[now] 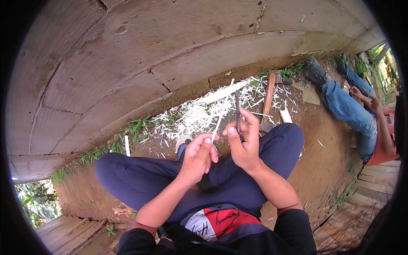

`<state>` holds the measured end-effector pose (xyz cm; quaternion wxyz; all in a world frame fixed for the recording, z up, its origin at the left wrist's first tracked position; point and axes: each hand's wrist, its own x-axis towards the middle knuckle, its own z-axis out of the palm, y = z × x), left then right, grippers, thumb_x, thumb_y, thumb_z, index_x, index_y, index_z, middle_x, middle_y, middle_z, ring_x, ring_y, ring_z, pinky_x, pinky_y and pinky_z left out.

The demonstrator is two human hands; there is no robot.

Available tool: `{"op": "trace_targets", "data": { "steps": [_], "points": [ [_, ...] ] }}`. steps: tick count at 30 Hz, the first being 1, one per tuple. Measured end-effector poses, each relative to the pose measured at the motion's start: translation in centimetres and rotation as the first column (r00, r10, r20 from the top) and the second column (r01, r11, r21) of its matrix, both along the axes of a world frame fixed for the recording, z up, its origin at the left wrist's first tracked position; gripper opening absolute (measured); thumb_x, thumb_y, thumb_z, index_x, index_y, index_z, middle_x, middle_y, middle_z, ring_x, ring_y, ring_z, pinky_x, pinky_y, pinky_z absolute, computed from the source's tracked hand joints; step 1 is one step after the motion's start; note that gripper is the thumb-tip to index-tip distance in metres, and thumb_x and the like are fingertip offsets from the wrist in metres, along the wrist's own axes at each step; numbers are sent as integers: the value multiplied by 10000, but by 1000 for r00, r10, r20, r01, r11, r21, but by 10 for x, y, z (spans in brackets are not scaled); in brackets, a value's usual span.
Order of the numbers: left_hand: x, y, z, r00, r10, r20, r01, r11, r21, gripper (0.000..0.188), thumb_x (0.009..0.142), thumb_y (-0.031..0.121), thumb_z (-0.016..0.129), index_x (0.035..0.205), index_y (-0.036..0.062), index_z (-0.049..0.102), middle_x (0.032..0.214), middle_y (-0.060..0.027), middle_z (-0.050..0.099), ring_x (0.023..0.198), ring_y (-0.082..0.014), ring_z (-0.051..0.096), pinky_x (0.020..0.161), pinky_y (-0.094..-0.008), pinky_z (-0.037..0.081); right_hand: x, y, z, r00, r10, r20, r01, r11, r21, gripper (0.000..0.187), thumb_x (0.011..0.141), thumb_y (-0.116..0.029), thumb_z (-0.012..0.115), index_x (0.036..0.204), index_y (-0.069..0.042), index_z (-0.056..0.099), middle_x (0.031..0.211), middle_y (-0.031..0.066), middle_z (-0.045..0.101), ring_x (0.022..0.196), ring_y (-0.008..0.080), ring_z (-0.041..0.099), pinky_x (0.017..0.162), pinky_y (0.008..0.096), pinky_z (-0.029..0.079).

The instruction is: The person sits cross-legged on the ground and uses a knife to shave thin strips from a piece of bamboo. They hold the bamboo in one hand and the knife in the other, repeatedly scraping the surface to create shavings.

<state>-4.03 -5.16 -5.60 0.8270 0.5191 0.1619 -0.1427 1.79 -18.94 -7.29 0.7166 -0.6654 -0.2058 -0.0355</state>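
In front of my lap, my left hand (199, 158) pinches a thin pale strip of wood or bamboo (217, 128) between thumb and fingers. The strip slants up and away from me. Close beside it on the right, my right hand (245, 143) is closed around a narrow dark blade, like a slim knife (237, 106), which points upward. Its lower end is hidden by my fingers. The two hands are a small gap apart, and the strip and blade do not touch.
White shavings (187, 123) litter the ground by the block wall (127, 68). A broad pale slat (223, 92) lies on them, beside a long wooden tool handle (269, 93). At the right another person (346, 100) sits in jeans, hands raised. Wooden planks (369, 191) lie lower right.
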Motion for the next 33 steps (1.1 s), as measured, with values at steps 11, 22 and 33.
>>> {"op": "trace_targets", "data": {
  "steps": [11,22,33],
  "points": [
    [2,7,-2,996,82,37,-81,997,-14,249,981,211,383,1074,13,502,615,-52,535,366,-41,351,363,-174,296,1,1,13,998,-42,-56,37,995,-88,418,901,-18,477,1287,7,318,793,71,553,700,96,522,624,245,438],
    [12,32,7,922,329,201,-317,944,-93,188,930,91,476,1105,44,428,910,-103,583,557,-52,484,426,-166,375,-15,10,16,977,176,-118,-208,902,-378,351,908,-58,461,1255,-17,427,849,154,626,743,235,645,672,313,488],
    [12,38,12,917,335,218,-327,942,-70,366,925,60,461,1281,21,385,881,-78,574,511,-48,449,391,-167,344,-19,13,18,961,277,-16,-251,841,-480,497,840,46,484,1316,-82,420,1016,188,598,741,278,634,667,363,507]
  ]
}}
